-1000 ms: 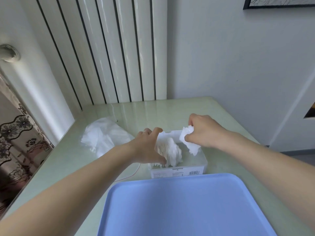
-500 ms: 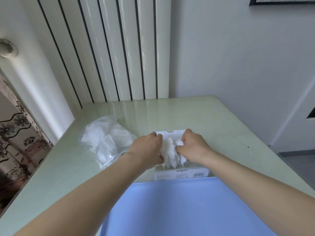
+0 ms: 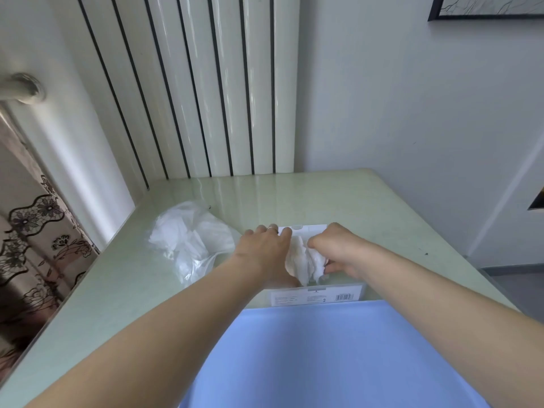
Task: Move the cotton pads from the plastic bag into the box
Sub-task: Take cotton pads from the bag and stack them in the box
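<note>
The step in hand looks like packing: a bunch of cotton pads is being settled into the box, and more seem to wait in the bag.

Toward the table's (image 3: 117, 290) left edge lies the plastic bag (image 3: 191, 240), thin, clear and crumpled, with soft white wads showing through it. Just right of it, the left hand (image 3: 265, 254) reaches over the left side of the box (image 3: 316, 296), fingers curled against the pads; a ring shows on one finger. Between the two hands stands the bunch of cotton pads (image 3: 304, 262), white, fluffy and ragged at the edges, upright inside the box. The right hand (image 3: 338, 251) pinches and presses the bunch from the right, so both hands are close together and clamped on it.

The box is clear, rigid plastic with a printed label and barcode on its near wall, and it sits against the far rim of a smooth, pale blue tray (image 3: 338, 363) at the near edge.

Next, I judge, the pads need pressing down flat, then a hand must go back left to the bag.
</note>
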The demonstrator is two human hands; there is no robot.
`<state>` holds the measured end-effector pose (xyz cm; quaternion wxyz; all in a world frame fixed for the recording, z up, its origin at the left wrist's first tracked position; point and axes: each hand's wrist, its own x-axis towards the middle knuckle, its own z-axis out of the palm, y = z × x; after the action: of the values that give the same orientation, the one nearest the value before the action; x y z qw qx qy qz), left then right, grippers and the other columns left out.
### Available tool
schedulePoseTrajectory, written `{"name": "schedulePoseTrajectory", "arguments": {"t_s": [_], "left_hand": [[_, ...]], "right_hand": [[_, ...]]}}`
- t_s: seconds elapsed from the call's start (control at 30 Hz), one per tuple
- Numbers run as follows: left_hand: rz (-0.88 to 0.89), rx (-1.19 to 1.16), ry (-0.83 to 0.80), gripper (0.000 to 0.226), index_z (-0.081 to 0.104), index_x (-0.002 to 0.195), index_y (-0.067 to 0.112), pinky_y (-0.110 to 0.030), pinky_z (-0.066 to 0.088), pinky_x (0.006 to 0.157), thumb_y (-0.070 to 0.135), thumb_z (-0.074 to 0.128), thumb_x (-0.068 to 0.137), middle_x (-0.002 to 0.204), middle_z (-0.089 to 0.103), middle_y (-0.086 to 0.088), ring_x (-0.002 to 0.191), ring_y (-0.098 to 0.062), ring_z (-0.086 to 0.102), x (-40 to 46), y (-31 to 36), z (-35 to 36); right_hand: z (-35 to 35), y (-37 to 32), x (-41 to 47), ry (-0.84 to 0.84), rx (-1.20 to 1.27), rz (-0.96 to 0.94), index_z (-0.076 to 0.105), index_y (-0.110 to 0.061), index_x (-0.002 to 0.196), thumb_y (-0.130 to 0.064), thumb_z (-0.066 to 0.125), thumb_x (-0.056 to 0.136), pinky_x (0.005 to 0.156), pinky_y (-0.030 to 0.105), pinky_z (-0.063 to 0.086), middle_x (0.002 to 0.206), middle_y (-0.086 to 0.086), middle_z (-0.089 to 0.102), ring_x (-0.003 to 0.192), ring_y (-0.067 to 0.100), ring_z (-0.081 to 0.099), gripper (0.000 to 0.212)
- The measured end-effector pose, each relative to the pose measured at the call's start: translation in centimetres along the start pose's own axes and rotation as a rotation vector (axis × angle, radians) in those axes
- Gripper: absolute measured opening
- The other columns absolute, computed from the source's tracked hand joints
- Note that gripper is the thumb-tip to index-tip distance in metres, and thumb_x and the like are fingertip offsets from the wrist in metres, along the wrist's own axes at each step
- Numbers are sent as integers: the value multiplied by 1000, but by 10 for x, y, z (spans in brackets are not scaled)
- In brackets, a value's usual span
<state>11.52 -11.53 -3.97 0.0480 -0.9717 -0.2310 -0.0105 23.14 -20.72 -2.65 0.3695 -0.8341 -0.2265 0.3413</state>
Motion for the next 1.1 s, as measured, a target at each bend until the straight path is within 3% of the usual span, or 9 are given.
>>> {"name": "schedulePoseTrajectory", "arguments": {"t_s": [0.1, 0.23, 0.4, 0.57, 0.63, 0.73, 0.87, 0.97, 1.1], "left_hand": [[25, -96, 15, 84, 42, 127, 18, -35, 43, 90, 70, 69, 67, 119, 54, -1, 115, -24, 53, 8, 15, 3], [18, -57, 41, 88, 41, 128, 17, -35, 45, 90, 72, 67, 65, 119, 54, -1, 114, -23, 51, 23, 31, 12], [0, -29, 98, 76, 43, 126, 17, -32, 44, 80, 62, 67, 71, 113, 55, -1, 107, -21, 55, 37, 38, 23], [1, -17, 131, 72, 43, 131, 17, -31, 44, 77, 57, 69, 78, 117, 54, 0, 112, -19, 55, 38, 36, 26], [3, -19, 126, 73, 42, 135, 19, -32, 46, 80, 58, 66, 78, 118, 53, 0, 113, -19, 53, 36, 37, 26], [-2, -81, 78, 80, 39, 134, 20, -32, 43, 81, 66, 65, 74, 114, 53, -1, 110, -21, 54, 31, 33, 19], [17, -131, 127, 90, 32, 139, 20, -32, 41, 83, 70, 66, 72, 117, 53, -2, 108, -24, 56, 13, 13, 2], [-6, -185, 149, 96, 24, 148, 22, -33, 41, 91, 71, 63, 76, 133, 49, -3, 118, -24, 52, -10, -16, -13], [-181, -327, 237, 84, 28, 151, 21, -37, 39, 104, 67, 55, 86, 147, 44, -4, 131, -25, 44, -42, -65, -27]], "right_hand": [[-4, -6, -11, 3, 26, 23, 57, -5, 92, -8, 45, 86, 63, 33, 46, 71, 10, 52, 65, 27, 53, 14], [-6, -7, -7, -1, 170, 26, 58, -10, 88, -13, 40, 86, 66, 34, 35, 76, 11, 51, 66, 26, 46, 18], [-6, -1, 3, -54, 278, 31, 58, -14, 82, -14, 38, 91, 66, 32, 49, 67, 7, 55, 59, 24, 53, 23], [1, 3, 9, -18, 248, 13, 62, -14, 99, -27, 39, 86, 92, 46, 56, 83, 6, 62, 82, 27, 64, 30], [4, 5, 8, -12, 211, 17, 60, -14, 112, -35, 38, 83, 92, 44, 56, 89, 6, 65, 88, 27, 66, 42], [3, 5, 5, -3, 212, 7, 59, -15, 118, -36, 38, 87, 84, 34, 51, 92, 5, 65, 85, 25, 63, 43], [-4, 1, -8, 105, -14, -18, 36, -8, 142, -41, 29, 101, 87, 32, 39, 127, 14, 57, 113, 30, 55, 53], [-9, -4, -28, 138, -177, -69, 30, -5, 141, -38, 29, 103, 77, 33, 37, 116, 14, 56, 96, 28, 52, 51], [-4, -2, -52, 394, -381, -397, 44, -12, 125, -27, 46, 95, 83, 36, 47, 119, 6, 56, 106, 28, 55, 33]]}}
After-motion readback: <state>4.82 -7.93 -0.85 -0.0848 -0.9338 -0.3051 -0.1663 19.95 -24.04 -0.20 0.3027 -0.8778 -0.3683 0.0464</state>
